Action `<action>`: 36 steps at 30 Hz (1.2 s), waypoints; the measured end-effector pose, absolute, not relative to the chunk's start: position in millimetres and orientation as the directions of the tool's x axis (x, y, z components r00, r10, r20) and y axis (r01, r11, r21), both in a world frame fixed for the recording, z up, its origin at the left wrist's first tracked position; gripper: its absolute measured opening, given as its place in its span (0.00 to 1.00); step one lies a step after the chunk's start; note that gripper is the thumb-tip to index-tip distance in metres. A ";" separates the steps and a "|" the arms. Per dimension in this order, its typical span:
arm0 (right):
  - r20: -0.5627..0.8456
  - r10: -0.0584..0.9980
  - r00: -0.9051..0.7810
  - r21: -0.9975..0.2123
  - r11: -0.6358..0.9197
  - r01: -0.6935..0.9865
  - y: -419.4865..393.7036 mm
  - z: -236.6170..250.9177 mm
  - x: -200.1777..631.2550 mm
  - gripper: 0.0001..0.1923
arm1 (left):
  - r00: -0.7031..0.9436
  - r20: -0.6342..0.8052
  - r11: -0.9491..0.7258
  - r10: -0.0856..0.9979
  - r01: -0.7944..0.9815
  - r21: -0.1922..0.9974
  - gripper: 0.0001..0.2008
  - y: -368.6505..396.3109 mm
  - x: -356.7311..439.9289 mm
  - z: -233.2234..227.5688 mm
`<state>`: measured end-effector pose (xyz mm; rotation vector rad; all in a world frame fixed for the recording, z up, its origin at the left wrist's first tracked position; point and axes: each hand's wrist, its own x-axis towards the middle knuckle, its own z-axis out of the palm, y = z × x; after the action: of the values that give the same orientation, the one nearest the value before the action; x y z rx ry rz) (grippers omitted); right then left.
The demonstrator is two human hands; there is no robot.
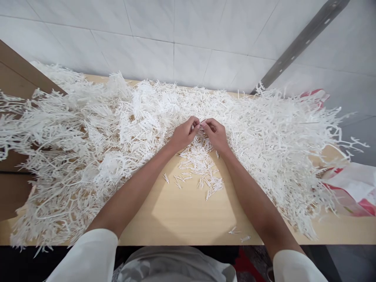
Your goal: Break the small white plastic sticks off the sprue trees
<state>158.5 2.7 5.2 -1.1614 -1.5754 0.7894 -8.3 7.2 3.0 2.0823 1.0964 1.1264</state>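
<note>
My left hand (185,134) and my right hand (216,135) meet fingertip to fingertip over the middle of the table. Both are closed in a pinch around a thin white plastic piece (202,122), mostly covered by the fingers. Something dark shows within the curl of my left hand, too small to make out. Just below the hands lies a loose heap of short white stick-like pieces (199,162), some strewn toward me. Behind and on both sides spread large piles of white branched plastic strands, the left pile (96,137) and the right pile (264,145).
The light wooden table (164,219) has its front edge close to my body. A brown cardboard box (11,74) stands at the left. White tiled wall (152,27) and a slotted metal upright (302,39) are behind. A red-and-white plastic bag (355,188) lies at the right.
</note>
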 end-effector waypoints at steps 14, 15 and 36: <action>0.317 0.948 -0.020 -0.874 0.300 0.381 5.8 2.9 157.6 0.20 | 0.358 0.429 -0.556 0.829 0.448 0.700 0.11 5.4 -7.4 4.3; 0.313 0.950 -0.016 -0.874 0.295 0.386 6.2 2.2 157.5 0.20 | 0.370 0.431 -0.565 0.823 0.450 0.692 0.11 5.3 -7.5 3.9; 0.299 0.953 -0.039 -0.862 0.287 0.417 0.6 9.9 153.7 0.23 | 0.282 0.435 -0.518 0.855 0.437 0.735 0.08 7.6 -4.3 1.8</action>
<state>153.7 0.6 9.9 -1.2813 -1.6224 0.7214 -4.3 7.6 1.8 2.0765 1.1570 1.1543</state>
